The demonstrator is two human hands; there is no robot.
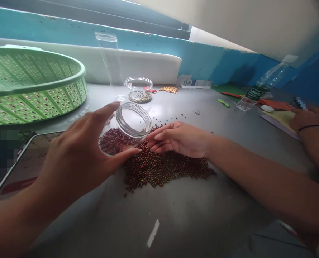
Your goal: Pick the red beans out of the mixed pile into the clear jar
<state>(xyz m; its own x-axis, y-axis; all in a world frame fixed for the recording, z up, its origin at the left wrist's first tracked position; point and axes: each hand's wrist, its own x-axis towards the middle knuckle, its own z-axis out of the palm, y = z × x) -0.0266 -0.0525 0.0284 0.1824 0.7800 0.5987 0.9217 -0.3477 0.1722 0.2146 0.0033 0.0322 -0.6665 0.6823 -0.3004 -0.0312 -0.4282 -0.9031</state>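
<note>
Fingers of the left hand (75, 148) are gripping a jar (120, 132); the right hand (179, 139) is curling half-open beside it. Table (191, 211) is stretching before beans (162, 168).

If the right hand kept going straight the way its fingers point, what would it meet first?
Probably the jar, near its rim; the right hand's fingertips look close, though exact depth is unclear.

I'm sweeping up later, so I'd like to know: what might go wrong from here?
The open jar is tilted in the left hand; tipping it further might spill the beans inside. The right hand is close to the jar's mouth, so a bump seems possible. Loose beans lie piled on the table and could scatter if brushed.
</note>
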